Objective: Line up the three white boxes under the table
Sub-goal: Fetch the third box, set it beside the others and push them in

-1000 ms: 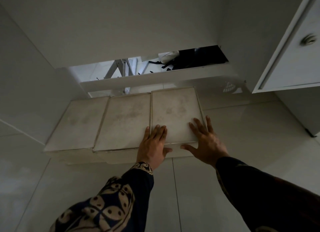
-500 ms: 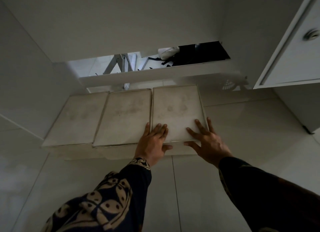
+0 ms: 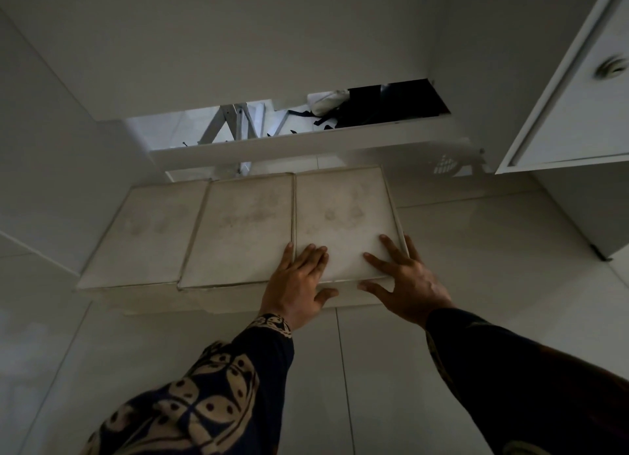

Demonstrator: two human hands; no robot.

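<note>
Three white boxes side by side at frame centre on the floor (image 3: 476,318), left box (image 3: 146,236), middle box (image 3: 241,230), right box (image 3: 343,223) under both hands, left hand (image 3: 296,284) and right hand (image 3: 405,284) flat, fingers spread on its near edge, thumbs over the front.

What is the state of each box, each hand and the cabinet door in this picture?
Left box: lid on, on the floor, untouched.
Middle box: lid on, against the right box.
Right box: lid on, both hands on it.
Left hand: flat, fingers spread on the right box's near left corner.
Right hand: flat on its near right corner.
Cabinet door: closed.
</note>
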